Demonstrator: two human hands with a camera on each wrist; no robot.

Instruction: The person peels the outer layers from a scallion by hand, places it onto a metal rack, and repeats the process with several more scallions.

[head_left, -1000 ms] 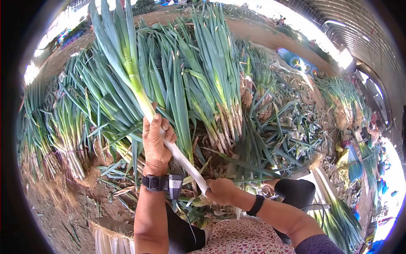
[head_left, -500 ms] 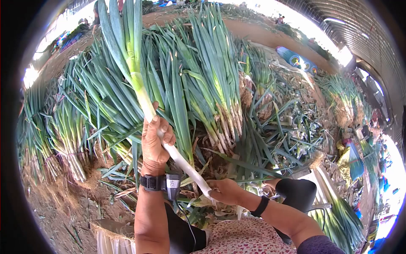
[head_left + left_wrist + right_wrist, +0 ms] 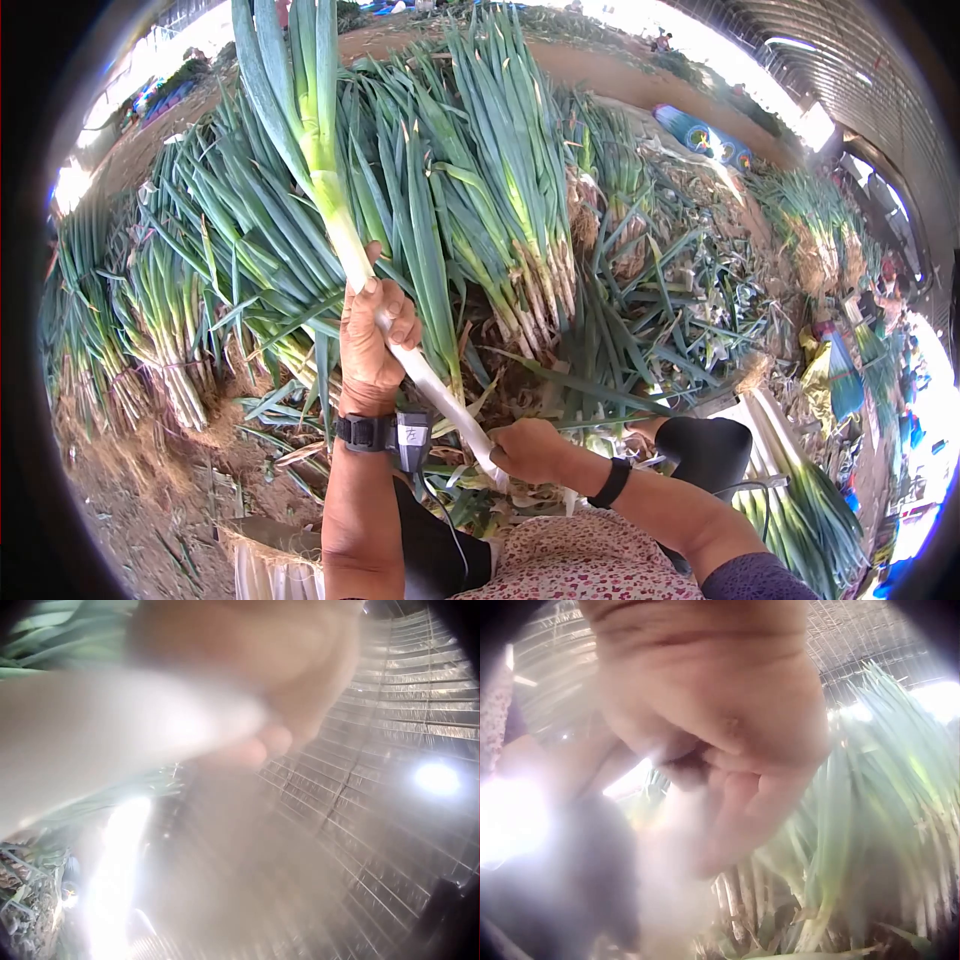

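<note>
My left hand point(image 3: 378, 335) is curled round the white shank of a long green onion point(image 3: 440, 395), and my right hand point(image 3: 530, 452) pinches it near its lower end, though both wrist views blur the exact fingertips. The onion slants across in front of me, its green leaves up and to the left, its white end down above my patterned clothing point(image 3: 590, 555). Beyond it a thick heap of onions point(image 3: 400, 170) lies over brown earthen ground point(image 3: 130, 510), with tied bundles point(image 3: 165, 340) at its left, roots spilling onto the soil. Loose cut leaves point(image 3: 700, 320) litter the ground to the right. Near my right forearm, pale-stemmed onions point(image 3: 790, 470) lie together; other white stems point(image 3: 275, 575) show at lower left. Overhead curves a ribbed roof point(image 3: 860, 80), with glaring daylight along the open sides.
</note>
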